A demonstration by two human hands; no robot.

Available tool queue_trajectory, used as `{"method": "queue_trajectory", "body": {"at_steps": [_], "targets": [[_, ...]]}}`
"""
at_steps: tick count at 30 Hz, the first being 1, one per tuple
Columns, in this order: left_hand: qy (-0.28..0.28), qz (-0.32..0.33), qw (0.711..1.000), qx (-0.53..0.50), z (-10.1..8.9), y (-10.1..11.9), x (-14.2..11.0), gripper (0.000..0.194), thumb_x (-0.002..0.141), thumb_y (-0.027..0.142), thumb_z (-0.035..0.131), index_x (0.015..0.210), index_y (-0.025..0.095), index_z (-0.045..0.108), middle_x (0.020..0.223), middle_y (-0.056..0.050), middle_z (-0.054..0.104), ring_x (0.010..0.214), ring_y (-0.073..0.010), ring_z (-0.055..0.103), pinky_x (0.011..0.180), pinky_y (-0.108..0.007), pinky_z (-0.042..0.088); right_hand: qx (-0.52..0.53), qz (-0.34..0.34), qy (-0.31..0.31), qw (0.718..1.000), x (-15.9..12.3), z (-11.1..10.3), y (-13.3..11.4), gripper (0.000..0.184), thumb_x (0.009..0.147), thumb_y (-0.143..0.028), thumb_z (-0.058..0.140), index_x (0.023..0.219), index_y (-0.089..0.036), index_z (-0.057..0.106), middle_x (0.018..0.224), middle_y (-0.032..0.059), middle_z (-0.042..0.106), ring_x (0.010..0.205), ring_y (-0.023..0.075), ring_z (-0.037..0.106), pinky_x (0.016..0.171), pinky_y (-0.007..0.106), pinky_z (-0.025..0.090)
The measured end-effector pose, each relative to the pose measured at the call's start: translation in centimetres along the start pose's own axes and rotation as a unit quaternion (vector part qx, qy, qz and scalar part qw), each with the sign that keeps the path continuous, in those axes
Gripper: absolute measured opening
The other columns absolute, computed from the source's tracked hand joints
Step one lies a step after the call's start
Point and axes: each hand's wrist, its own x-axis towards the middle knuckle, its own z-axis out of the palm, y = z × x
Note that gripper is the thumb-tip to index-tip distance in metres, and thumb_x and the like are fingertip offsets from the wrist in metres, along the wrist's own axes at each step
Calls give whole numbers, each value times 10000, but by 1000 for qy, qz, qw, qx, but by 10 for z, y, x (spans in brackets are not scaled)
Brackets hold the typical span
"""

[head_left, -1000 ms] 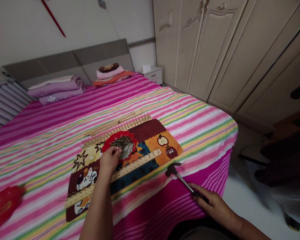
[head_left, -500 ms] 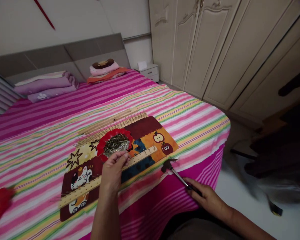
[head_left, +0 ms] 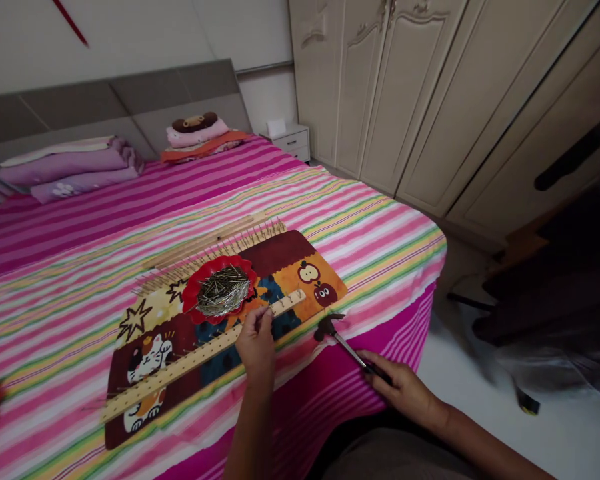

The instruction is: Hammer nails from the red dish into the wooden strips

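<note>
My left hand [head_left: 258, 340] is pinched at the long wooden strip [head_left: 195, 359], its fingertips over the strip's right half. They close on what looks like a nail, mostly hidden by the fingers. Rows of holes run along the strip, and several nails stand in its right end and its left part. My right hand [head_left: 393, 381] grips the black handle of a claw hammer [head_left: 351, 349], whose dark head rests near the edge of the striped cover. Just behind the strip, a red scalloped bowl [head_left: 192, 293] holds a pile of loose nails [head_left: 225, 290].
A patterned mat [head_left: 275, 252] lies under the bowl and strip. Behind it is another wooden strip [head_left: 215, 252] bristling with upright nails. Folded bedding [head_left: 75, 167] sits by the headboard. A wardrobe [head_left: 375, 100] stands along the right, and a dark draped shape is beside the bed.
My left hand has moved right, from beside the bowl to the right half of the strip. The hammer stays in my right hand. The whole view has shifted slightly.
</note>
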Motion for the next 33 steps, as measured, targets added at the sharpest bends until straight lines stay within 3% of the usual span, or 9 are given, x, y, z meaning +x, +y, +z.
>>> {"method": "queue_trajectory", "body": {"at_steps": [9, 19, 25, 31, 33], "targets": [[26, -13, 999, -22, 5, 1, -1, 288, 725, 430, 582, 856, 180, 645, 809, -30, 659, 728, -150, 596, 664, -283, 492, -4, -5, -2, 1000, -1, 1, 5, 426, 874, -311, 500, 1270, -183, 587, 1107, 71, 726, 991, 215, 686, 865, 302, 535], [52, 19, 996, 68, 12, -6, -4, 276, 776, 431, 523, 888, 215, 653, 891, -35, 680, 851, -183, 616, 806, -324, 473, -1, -6, 8, 1000, -2, 1, 2, 428, 860, -306, 503, 1256, -176, 604, 1140, 87, 712, 1014, 234, 680, 890, 337, 526], [70, 106, 982, 139, 13, -5, -5, 224, 806, 374, 488, 835, 212, 640, 859, -51, 667, 845, -188, 604, 817, -325, 451, 1, -29, 6, 1000, 2, -8, -43, 441, 881, -299, 480, 1303, -203, 567, 1197, 70, 684, 1008, 223, 681, 902, 334, 523], [50, 151, 970, 183, 12, -11, -5, 199, 831, 322, 470, 858, 217, 637, 830, -46, 649, 821, -179, 593, 784, -303, 445, -49, -160, 7, 986, 32, -18, -93, 463, 912, -249, 450, 1373, -219, 482, 897, 37, 748, 704, 161, 707, 665, 227, 563], [48, 156, 968, 190, 12, -13, -5, 204, 837, 314, 461, 862, 214, 637, 837, -51, 650, 822, -183, 592, 780, -305, 444, -74, -199, 16, 977, 42, -18, -102, 466, 915, -225, 451, 1381, -213, 464, 894, 49, 739, 697, 161, 699, 664, 236, 559]]}}
